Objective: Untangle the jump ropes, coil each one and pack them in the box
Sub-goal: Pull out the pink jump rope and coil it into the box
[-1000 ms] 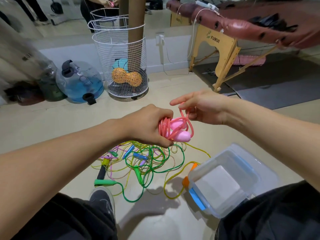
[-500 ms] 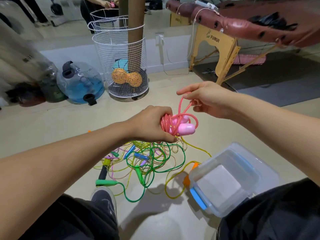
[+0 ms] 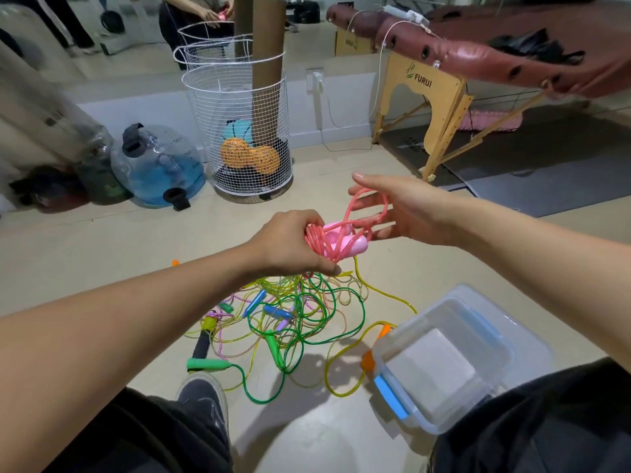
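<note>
While the pink jump rope (image 3: 336, 238) is nearly bundled, that's the only one close to done. The left hand (image 3: 290, 245) is clamped around its coils and pink handles, held up in the air above the pile; the right hand (image 3: 397, 213) has its fingers spread with a loose loop draped round them, looks like the last wrap to me. On the floor below, the tangle of green, yellow and purple ropes (image 3: 290, 322) hasn't been sorted at all. Beside it sits the clear box (image 3: 440, 361), open, nothing inside. Plenty of bare floor around, just a shoe (image 3: 203, 396) near the pile's edge.
</note>
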